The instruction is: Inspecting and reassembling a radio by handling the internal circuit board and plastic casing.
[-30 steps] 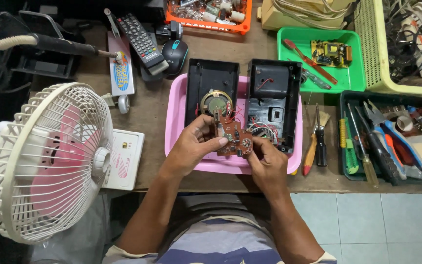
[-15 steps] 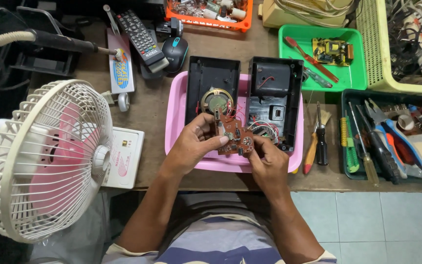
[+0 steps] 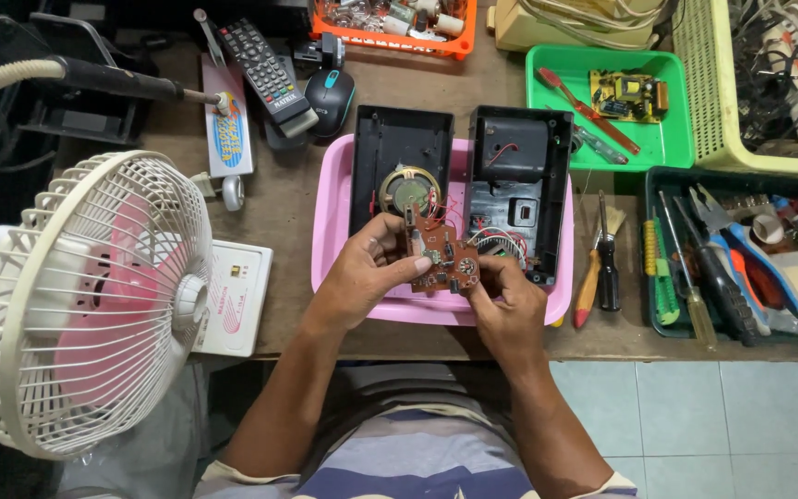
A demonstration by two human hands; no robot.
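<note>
The circuit board point(image 3: 443, 266), small and brown, sits between both our hands above the pink tray point(image 3: 334, 231) on the counter point(image 3: 293, 208). Our left hand point(image 3: 367, 277) has its grip closed on the board's left edge, thumb on top, and our right hand point(image 3: 508, 305) has its grip closed on the right edge. Thin red wires run from the board back to the 2 black case halves point(image 3: 519, 185) lying open in the tray; the left half holds a round speaker point(image 3: 408, 189). A white fan point(image 3: 94, 305) stands at the left. Screwdrivers point(image 3: 602, 273) lie just right of the tray, beside a dark bin of tools point(image 3: 741, 277). A green tray point(image 3: 671, 102) behind holds another small board.
</note>
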